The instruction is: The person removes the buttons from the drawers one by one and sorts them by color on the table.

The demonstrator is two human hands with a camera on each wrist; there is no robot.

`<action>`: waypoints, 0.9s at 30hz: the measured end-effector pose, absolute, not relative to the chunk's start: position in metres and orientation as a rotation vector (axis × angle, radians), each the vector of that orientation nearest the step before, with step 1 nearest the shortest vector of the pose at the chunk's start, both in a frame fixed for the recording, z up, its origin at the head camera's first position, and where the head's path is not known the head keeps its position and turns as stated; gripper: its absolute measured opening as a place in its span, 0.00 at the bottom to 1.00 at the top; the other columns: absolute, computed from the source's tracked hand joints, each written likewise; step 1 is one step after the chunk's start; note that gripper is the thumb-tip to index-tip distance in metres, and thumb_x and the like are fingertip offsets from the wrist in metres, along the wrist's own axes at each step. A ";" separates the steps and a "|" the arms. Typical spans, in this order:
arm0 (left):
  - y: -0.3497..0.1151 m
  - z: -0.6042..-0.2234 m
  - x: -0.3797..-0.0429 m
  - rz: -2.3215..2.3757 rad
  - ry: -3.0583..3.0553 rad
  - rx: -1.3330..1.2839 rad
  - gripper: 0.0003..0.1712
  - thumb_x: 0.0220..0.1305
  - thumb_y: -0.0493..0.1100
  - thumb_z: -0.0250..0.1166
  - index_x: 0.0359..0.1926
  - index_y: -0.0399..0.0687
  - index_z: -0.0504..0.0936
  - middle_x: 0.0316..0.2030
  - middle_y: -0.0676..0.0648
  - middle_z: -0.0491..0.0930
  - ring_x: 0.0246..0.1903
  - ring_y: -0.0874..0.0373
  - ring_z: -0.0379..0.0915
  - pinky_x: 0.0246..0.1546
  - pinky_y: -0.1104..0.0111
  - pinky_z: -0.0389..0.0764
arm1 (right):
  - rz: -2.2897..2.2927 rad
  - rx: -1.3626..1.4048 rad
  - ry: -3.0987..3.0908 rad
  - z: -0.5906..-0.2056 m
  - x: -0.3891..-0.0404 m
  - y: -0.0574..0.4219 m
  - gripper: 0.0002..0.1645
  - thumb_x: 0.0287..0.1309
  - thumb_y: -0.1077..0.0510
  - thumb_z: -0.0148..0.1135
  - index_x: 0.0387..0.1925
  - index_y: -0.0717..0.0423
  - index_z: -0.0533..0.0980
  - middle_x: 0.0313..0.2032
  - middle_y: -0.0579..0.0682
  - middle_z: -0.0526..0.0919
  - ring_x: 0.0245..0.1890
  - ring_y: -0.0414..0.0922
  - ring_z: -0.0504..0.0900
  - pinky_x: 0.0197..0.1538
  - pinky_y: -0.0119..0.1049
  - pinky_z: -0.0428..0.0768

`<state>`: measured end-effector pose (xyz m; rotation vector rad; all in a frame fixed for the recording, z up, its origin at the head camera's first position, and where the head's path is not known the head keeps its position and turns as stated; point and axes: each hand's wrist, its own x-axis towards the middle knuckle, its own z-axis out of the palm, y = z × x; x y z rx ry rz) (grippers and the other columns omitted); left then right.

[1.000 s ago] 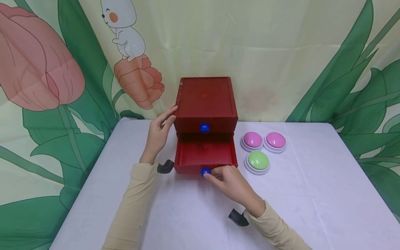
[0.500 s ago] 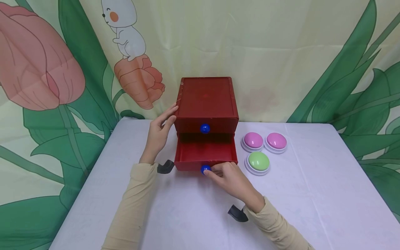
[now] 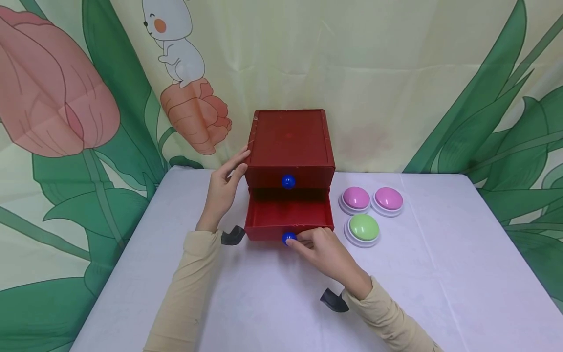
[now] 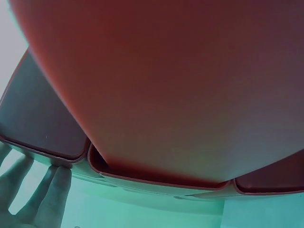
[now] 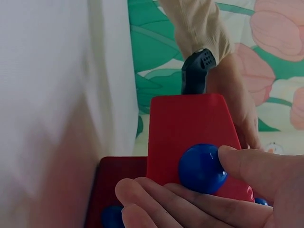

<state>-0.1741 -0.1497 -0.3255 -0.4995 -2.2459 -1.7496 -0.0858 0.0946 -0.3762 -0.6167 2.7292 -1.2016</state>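
The right hand [image 3: 325, 249] pinches the round blue knob [image 3: 288, 238] between thumb and fingers, at the front of the pulled-out red drawer [image 3: 266, 233]. The left hand [image 3: 221, 191] lays extended, slightly spread fingers against the left side of the red drawer cabinet [image 3: 290, 139]. The drawer's red floor and side walls show beneath the closed upper drawer [image 3: 264, 176] — pink dome buttons [image 3: 356, 198] and a green one [image 3: 364, 227] sit to the right. Compared with a second ago, the lower drawer stands slightly farther in.
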 end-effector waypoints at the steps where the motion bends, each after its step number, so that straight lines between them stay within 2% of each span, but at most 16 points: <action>1: -0.150 -0.326 -0.174 -1.752 -2.245 -0.499 0.24 0.74 0.39 0.56 0.68 0.40 0.72 0.71 0.45 0.67 0.71 0.53 0.63 0.64 0.58 0.73 | -1.204 -0.608 2.731 -0.376 -0.086 0.094 0.10 0.63 0.52 0.67 0.34 0.54 0.87 0.29 0.45 0.88 0.34 0.42 0.87 0.40 0.34 0.85; 6: -0.150 -0.326 -0.175 -1.764 -2.242 -0.496 0.24 0.74 0.39 0.56 0.68 0.41 0.72 0.71 0.46 0.67 0.71 0.54 0.63 0.63 0.59 0.73 | -1.205 -0.585 2.750 -0.376 -0.088 0.093 0.10 0.63 0.52 0.67 0.36 0.55 0.87 0.30 0.46 0.88 0.34 0.43 0.87 0.39 0.33 0.85; 10: -0.150 -0.327 -0.175 -1.767 -2.235 -0.499 0.24 0.74 0.39 0.56 0.68 0.40 0.71 0.71 0.46 0.67 0.71 0.53 0.63 0.64 0.58 0.73 | -1.202 -0.615 2.755 -0.377 -0.090 0.093 0.10 0.63 0.52 0.66 0.33 0.55 0.87 0.28 0.47 0.88 0.33 0.42 0.86 0.37 0.31 0.83; 15: -0.149 -0.327 -0.175 -1.762 -2.239 -0.499 0.24 0.74 0.39 0.56 0.68 0.41 0.71 0.71 0.45 0.67 0.70 0.52 0.63 0.63 0.57 0.73 | -1.199 -0.631 2.763 -0.377 -0.092 0.093 0.10 0.63 0.53 0.66 0.28 0.52 0.85 0.23 0.43 0.85 0.30 0.40 0.84 0.34 0.29 0.80; 20: -0.149 -0.326 -0.175 -1.756 -2.241 -0.499 0.24 0.74 0.39 0.56 0.68 0.40 0.71 0.71 0.45 0.67 0.70 0.52 0.63 0.63 0.58 0.73 | -1.203 -0.625 2.755 -0.379 -0.095 0.092 0.10 0.63 0.52 0.67 0.28 0.52 0.85 0.22 0.41 0.83 0.29 0.37 0.81 0.32 0.29 0.79; 27: -0.149 -0.326 -0.175 -1.753 -2.236 -0.500 0.24 0.74 0.38 0.56 0.68 0.40 0.72 0.71 0.45 0.67 0.70 0.53 0.64 0.64 0.58 0.73 | -1.210 -0.625 2.746 -0.381 -0.100 0.091 0.12 0.64 0.51 0.66 0.29 0.53 0.85 0.24 0.47 0.85 0.30 0.39 0.82 0.33 0.30 0.79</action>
